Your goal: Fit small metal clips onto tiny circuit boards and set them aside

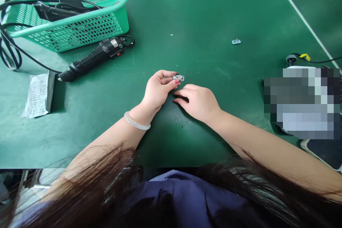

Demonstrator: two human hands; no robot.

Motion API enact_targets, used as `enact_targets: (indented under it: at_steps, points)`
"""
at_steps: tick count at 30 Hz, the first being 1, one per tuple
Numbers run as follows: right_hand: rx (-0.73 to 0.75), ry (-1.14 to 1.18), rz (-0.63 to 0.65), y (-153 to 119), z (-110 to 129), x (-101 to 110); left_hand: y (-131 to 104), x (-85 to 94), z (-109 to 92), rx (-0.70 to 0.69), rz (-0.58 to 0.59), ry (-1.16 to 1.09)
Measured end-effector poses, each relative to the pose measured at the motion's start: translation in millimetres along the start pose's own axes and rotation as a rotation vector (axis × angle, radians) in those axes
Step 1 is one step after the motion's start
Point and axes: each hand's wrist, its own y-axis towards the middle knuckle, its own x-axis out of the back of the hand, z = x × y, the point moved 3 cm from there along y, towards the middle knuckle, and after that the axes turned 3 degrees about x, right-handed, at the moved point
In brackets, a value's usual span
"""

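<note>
Between the thumb and fingers of my left hand is a small clear-and-metal part, held just above the green table. Its exact kind is too small to make out. A pale bangle circles my left wrist. My right hand is close by on the right, its thumb and index finger apart with nothing visible between them. Farther off to the right lies a small pale plastic piece.
A green plastic basket with black cables and a black device stands at the back left. Before it lies a black electric screwdriver. A handwritten paper packet rests on the left. A pixelated object is at the right.
</note>
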Motion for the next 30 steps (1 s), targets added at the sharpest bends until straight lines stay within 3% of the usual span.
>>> enact_targets:
  at_steps: [7,15,21,27,30]
  points:
    - [-0.033,-0.006,0.088,3.3,-1.7,-6.1,-1.4,-0.6,-1.6,-0.008,-0.007,-0.013]
    - [-0.02,0.05,0.065,2.9,-12.2,-1.0,-0.8,0.2,-1.7,0.001,-0.019,0.043]
    - [-0.092,0.122,0.048,3.0,-19.1,6.2,-1.7,-0.9,-1.3,0.012,-0.013,0.012]
    - [-0.048,0.125,0.036,3.3,-18.9,4.4,-2.2,-1.4,-1.9,0.014,-0.007,0.013]
    - [-0.019,0.146,-0.053,2.4,-17.5,10.0,-2.1,-1.1,-1.7,0.016,-0.008,0.025]
